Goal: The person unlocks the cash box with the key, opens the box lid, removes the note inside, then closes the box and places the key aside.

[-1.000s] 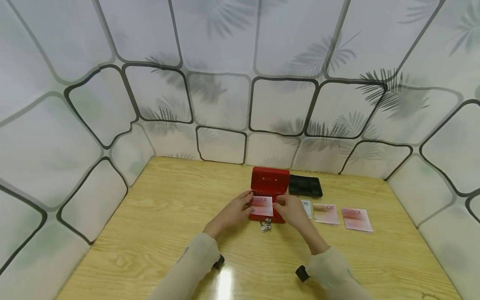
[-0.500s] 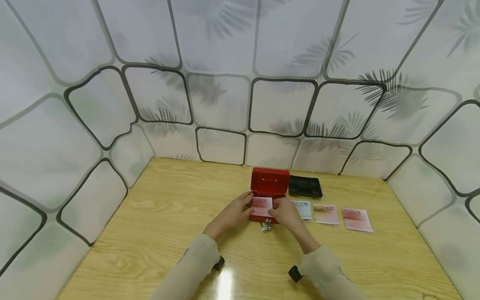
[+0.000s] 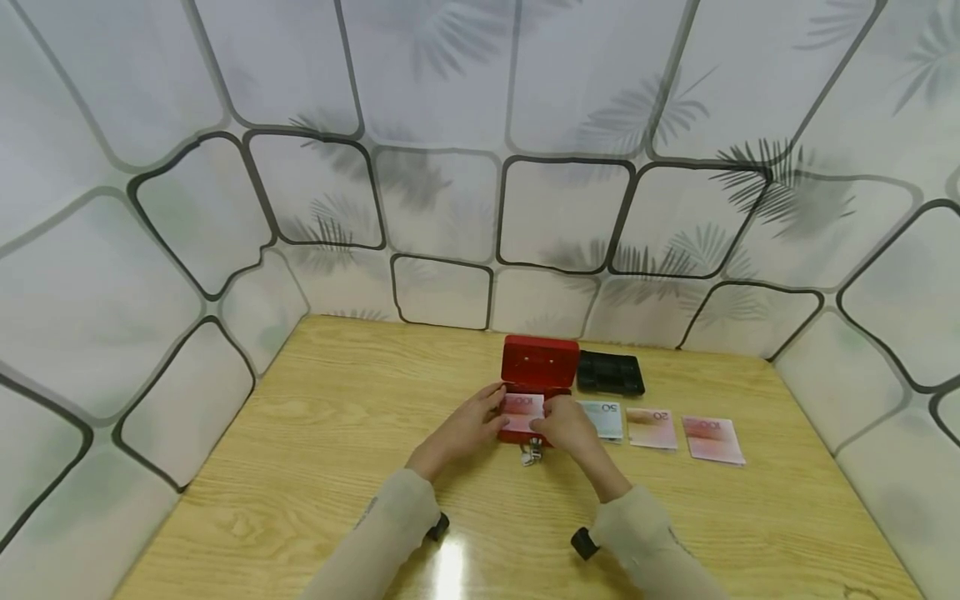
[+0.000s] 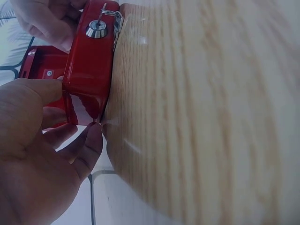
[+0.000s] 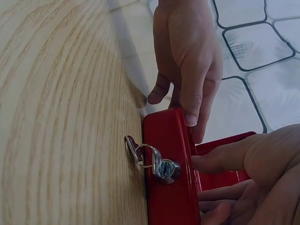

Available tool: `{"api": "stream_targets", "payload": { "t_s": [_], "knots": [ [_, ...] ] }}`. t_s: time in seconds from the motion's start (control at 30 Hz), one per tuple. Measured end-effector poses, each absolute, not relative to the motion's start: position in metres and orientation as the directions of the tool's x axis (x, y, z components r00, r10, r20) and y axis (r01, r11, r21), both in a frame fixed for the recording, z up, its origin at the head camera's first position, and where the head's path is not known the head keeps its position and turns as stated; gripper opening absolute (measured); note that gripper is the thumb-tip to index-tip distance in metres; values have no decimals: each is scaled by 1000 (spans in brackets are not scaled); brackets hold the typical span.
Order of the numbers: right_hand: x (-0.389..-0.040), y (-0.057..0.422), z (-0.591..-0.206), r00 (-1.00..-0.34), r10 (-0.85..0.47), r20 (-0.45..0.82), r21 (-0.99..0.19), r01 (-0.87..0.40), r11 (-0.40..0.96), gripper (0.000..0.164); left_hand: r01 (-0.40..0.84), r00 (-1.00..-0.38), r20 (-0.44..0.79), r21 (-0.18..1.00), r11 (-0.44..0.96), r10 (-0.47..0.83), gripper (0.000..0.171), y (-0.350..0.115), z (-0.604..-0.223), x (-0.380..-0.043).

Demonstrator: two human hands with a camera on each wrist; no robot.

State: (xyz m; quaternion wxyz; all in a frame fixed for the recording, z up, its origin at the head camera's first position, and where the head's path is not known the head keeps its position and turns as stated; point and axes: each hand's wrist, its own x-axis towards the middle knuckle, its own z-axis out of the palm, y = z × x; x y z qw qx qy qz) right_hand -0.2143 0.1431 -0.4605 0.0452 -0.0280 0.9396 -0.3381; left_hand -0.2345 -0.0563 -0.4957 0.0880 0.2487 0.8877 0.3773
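A red cash box [image 3: 540, 362] stands with its lid up, a pink 100 banknote stack [image 3: 522, 410] lying in its base. My left hand [image 3: 471, 423] grips the box's left side; in the left wrist view the thumb is at the rim and the fingers lie against the end wall. My right hand [image 3: 567, 423] reaches into the box over the notes' right edge. Its thumb is near the front rim in the right wrist view, and whether the fingers pinch the notes is hidden. A key ring [image 5: 147, 157] hangs from the front lock [image 5: 168, 171].
Right of the box lie a 50 note stack [image 3: 606, 419], a 20 note stack [image 3: 652, 427] and another 100 note stack [image 3: 714, 439]. A black tray [image 3: 610, 372] sits behind them. Patterned walls close off the back and sides of the wooden table [image 3: 337, 400].
My right hand has moved a little left and towards me, over the right edge of the notes, uncovering more of the 50 stack. The left hand has stayed on the box.
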Motion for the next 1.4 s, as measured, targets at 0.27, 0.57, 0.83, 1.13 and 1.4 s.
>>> {"api": "stream_targets", "payload": {
  "t_s": [0.27,0.57,0.83,1.13,1.4],
  "knots": [
    [-213,147,-460,-1000,-3,-16,-745,10,667,26,394,-859,50,701,594,510,58,-56,-495,-234],
    [-215,147,-465,-999,28,-20,-846,32,531,23,407,-850,59,705,580,524,59,-56,-494,-233],
    [-219,147,-473,-1000,15,-17,-822,22,570,18,403,-853,53,700,590,519,59,-56,-494,-233],
    [-216,154,-474,-994,98,-44,-844,90,529,19,387,-856,34,705,594,517,60,-56,-495,-235],
    [-213,163,-469,-993,112,26,-867,33,497,20,390,-851,21,694,605,525,61,-58,-497,-236]
  ]
}}
